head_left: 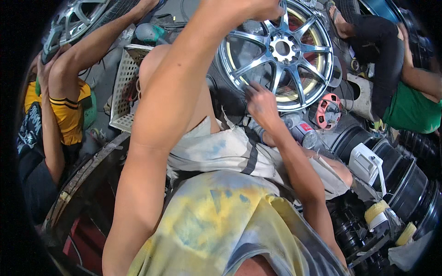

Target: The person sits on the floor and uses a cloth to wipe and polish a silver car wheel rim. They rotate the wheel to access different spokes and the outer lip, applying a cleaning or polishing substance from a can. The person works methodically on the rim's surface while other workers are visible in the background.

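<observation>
A silver alloy wheel (294, 69) with shiny spokes stands before my knees, its face turned up toward me. My left hand (263, 8) reaches over its upper left part, fingers curled at the rim; the picture's top edge cuts off part of this hand. At the wheel's lower left rim is my right hand (262, 105), its fingers bent and drawn together against the metal. Whatever lies between those fingertips is too small to make out. Yellowish paper or tape shows behind the spokes.
A pale perforated crate (122, 92) holds tools at my left, with a green-grey power tool (149, 33) beyond. Near my right knee are a red-pink spoked part (328, 110) and a can (305, 134). Dark wheel rims (405, 177) line the right. Co-workers sit on both sides.
</observation>
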Demonstrator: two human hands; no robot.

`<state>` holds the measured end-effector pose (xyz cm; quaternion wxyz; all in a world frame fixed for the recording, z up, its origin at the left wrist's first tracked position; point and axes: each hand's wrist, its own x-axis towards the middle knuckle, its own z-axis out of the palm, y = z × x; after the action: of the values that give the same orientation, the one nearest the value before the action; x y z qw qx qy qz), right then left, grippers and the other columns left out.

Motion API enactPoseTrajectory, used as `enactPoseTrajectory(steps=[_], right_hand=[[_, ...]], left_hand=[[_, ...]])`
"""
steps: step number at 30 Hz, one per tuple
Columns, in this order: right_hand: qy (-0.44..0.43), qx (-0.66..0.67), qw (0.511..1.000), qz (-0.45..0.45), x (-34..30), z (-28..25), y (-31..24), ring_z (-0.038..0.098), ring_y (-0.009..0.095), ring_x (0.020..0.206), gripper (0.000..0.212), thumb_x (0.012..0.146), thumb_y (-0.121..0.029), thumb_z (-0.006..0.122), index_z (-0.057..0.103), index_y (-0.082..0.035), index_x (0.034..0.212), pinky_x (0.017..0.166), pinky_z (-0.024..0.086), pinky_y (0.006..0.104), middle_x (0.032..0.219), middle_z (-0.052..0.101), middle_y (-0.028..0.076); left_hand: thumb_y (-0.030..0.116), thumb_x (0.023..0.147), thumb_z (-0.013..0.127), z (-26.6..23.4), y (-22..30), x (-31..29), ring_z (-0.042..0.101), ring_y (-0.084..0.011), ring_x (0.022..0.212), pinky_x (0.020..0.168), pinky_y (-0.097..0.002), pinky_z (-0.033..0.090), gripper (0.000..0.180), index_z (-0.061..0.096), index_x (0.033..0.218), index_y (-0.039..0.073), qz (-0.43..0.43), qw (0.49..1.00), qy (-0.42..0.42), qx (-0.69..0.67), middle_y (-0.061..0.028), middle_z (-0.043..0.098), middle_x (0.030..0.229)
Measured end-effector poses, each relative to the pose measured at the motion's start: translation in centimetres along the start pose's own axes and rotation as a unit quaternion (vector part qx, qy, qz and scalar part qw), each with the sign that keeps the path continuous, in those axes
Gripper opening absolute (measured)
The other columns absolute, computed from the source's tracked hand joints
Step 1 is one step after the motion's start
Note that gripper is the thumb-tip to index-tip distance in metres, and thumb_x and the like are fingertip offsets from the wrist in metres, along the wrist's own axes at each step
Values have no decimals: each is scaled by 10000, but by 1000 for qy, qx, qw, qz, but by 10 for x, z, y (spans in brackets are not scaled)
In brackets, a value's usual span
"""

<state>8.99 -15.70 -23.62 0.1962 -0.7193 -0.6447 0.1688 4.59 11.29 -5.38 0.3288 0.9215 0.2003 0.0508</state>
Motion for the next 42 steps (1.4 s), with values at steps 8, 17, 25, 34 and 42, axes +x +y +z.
enactPoseTrajectory(steps=[8,17,25,34,42], right_hand=[[-2,-6,1000,-10,-6,-10,-5,681,389,973,371,828,-32,666,697,-18,1197,815,566,453,1105,672,169],[-59,65,995,45,-61,-45,20,650,440,882,224,857,-11,643,689,51,1067,751,531,483,947,657,247],[50,102,991,70,-4,-9,-18,658,428,903,61,884,-34,662,685,16,910,768,533,490,963,668,233],[-67,128,981,126,-55,-49,31,667,431,945,213,968,-131,639,729,18,1091,823,523,480,1006,699,215],[45,102,990,91,-27,-12,-1,651,450,902,126,888,-46,637,693,45,955,784,505,516,935,665,232]], left_hand=[[257,876,724,8,18,3,723,-446,933,824,-501,576,322,753,963,-51,22,1000,-6,-2,-308,717,927],[279,892,708,3,4,-1,710,-464,961,856,-506,569,321,768,1024,-7,42,999,-11,9,-312,714,972],[277,888,707,11,16,9,718,-450,947,848,-501,568,333,767,1048,-9,31,999,-37,13,-299,724,984],[287,892,714,10,0,2,726,-435,943,852,-491,566,332,772,1047,-1,27,999,31,26,-286,734,965],[259,900,707,5,5,4,722,-453,948,844,-508,568,308,767,1056,0,2,999,2,33,-306,720,957]])
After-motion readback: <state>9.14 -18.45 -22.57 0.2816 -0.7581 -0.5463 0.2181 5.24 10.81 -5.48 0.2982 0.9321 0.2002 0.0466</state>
